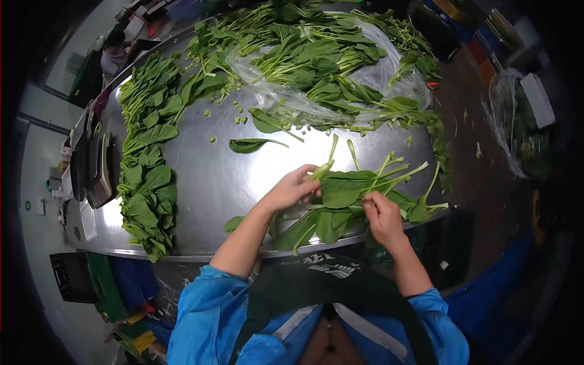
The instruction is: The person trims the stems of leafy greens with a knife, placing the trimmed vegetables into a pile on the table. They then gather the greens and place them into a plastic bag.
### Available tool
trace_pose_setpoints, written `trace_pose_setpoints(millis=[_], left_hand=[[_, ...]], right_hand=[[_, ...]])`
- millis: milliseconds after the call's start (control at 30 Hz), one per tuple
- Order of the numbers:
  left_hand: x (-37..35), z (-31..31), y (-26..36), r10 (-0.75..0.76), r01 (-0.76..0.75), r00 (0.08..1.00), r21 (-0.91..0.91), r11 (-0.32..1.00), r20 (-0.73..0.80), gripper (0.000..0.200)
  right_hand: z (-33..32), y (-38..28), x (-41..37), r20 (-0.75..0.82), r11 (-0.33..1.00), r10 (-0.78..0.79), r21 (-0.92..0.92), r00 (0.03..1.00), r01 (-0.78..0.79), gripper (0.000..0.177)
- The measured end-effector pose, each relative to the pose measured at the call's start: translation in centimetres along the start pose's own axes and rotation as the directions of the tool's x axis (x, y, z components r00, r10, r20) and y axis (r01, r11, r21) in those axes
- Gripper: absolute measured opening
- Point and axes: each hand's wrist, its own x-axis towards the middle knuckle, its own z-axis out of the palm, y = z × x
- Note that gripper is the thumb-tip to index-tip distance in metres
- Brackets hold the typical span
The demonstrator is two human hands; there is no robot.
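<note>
My left hand point(296, 187) is closed around the pale stem end of a leafy green point(322, 171) above the near part of the metal table point(213, 182). To its right my right hand point(382, 218) has its fingers curled at the leaves of a loose bunch of greens point(340, 198); whether it grips one of them I cannot make out. The stems of that bunch point to the right and away from me. Two loose leaves point(249, 145) and small cut stem pieces lie beyond my hands.
A long row of stacked greens point(146, 182) runs along the table's left side. At the far side, a large heap point(316, 55) lies partly on clear plastic point(280, 97). A scale-like device point(100, 170) stands at the left edge. Another person point(114, 58) is at the far left.
</note>
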Motion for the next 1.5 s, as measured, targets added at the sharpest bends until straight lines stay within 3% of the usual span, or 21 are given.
trace_pose_setpoints(millis=[67,167,267,400,467,500,600,667,700,800,900,967,1033,1067,1133,1167,1233,1300,1367,1433,1500], left_hand=[[-2.9,1.7,3.3,0.039,-0.040,0.998,0.026,0.999,0.040,0.033],[-4.8,2.6,4.7,0.086,-0.078,0.996,0.211,0.974,-0.031,0.031],[-5.6,3.2,4.5,0.167,-0.167,0.986,0.017,0.986,0.000,0.030],[-5.8,3.2,4.0,0.191,-0.191,0.981,0.002,0.982,-0.043,0.027],[-5.5,3.0,4.0,0.508,-0.451,0.860,0.394,0.801,-0.049,0.023],[-5.7,2.9,4.0,0.512,-0.453,0.858,0.394,0.800,-0.052,0.023],[-6.9,1.4,4.4,0.413,-0.363,0.888,0.245,0.899,-0.204,0.020],[-7.0,-1.4,3.2,0.374,-0.347,0.873,0.142,0.927,-0.312,0.020],[-7.2,-2.3,3.2,0.301,-0.316,0.867,0.028,0.948,-0.398,0.020],[-7.7,-3.2,3.7,0.370,-0.415,0.797,0.011,0.910,-0.478,0.020],[-8.1,-3.9,4.5,0.369,-0.383,0.786,0.077,0.920,-0.497,0.019],[-8.4,-4.7,4.2,0.419,-0.451,0.758,0.063,0.890,-0.500,0.019],[-8.7,-5.8,4.1,0.464,-0.342,0.746,0.323,0.882,-0.477,0.015],[-8.9,-6.0,3.7,0.478,-0.351,0.735,0.334,0.875,-0.480,0.015],[-9.0,-6.4,2.9,0.222,-0.359,0.685,-0.058,0.931,-0.694,0.011],[-8.7,-6.8,3.1,0.231,-0.371,0.674,-0.051,0.927,-0.702,0.011],[-8.5,-7.3,4.0,0.513,-0.205,0.588,0.498,0.842,-0.625,0.014],[-9.3,-7.3,5.8,0.482,-0.205,0.581,0.456,0.866,-0.656,0.023],[-10.4,-7.8,7.4,0.684,-0.249,0.529,0.679,0.691,-0.502,0.021],[-10.7,-8.5,7.0,0.676,-0.673,0.480,0.260,0.692,-0.559,0.023],[-10.6,-8.0,7.1,0.569,-0.687,0.429,0.156,0.710,-0.702,0.029]], right_hand=[[-1.0,-3.3,0.0,0.069,0.975,-0.197,-0.086,0.978,0.203,0.022],[-1.4,-5.2,0.4,0.084,0.963,-0.249,-0.080,0.965,0.255,0.023],[-0.8,-5.8,0.7,0.051,0.954,-0.290,-0.071,0.956,0.293,0.022],[-0.1,-5.9,0.9,0.050,0.947,-0.318,-0.041,0.947,0.320,0.022],[0.2,-6.0,0.9,0.058,0.946,-0.321,-0.028,0.945,0.323,0.022],[0.5,-5.3,0.8,0.061,0.945,-0.325,-0.030,0.944,0.327,0.022],[1.3,-1.4,0.6,-0.087,0.970,-0.231,-0.096,0.969,0.223,0.020],[1.4,1.1,0.7,-0.149,0.998,0.048,0.050,0.988,-0.041,0.018],[1.7,1.2,1.6,-0.149,0.998,0.039,0.049,0.988,-0.032,0.018],[2.1,0.8,7.1,-0.251,0.991,0.075,0.130,0.965,-0.043,0.023],[3.6,4.9,16.4,-0.238,0.903,0.299,0.382,0.924,-0.194,0.026],[3.9,7.1,22.6,-0.263,0.939,0.208,0.323,0.942,-0.117,0.023],[3.9,9.0,28.9,-0.305,0.989,-0.123,-0.114,0.944,0.093,0.017],[3.8,10.4,32.0,-0.308,0.988,-0.139,-0.111,0.941,0.110,0.017],[3.5,12.4,37.3,-0.163,0.863,-0.313,-0.460,0.936,0.209,0.042],[3.2,13.1,39.1,-0.159,0.860,-0.329,-0.458,0.931,0.226,0.042],[2.9,13.4,42.0,0.079,0.800,-0.244,-0.548,0.967,0.246,0.061],[2.8,13.2,44.4,0.215,0.734,-0.192,-0.616,0.957,0.286,0.075],[3.2,13.1,45.4,0.405,0.646,-0.160,-0.647,0.900,0.405,0.078],[3.9,13.7,46.5,0.456,0.589,-0.157,-0.669,0.876,0.454,0.078],[3.7,13.7,47.0,0.454,0.543,-0.060,-0.733,0.889,0.411,0.073]])
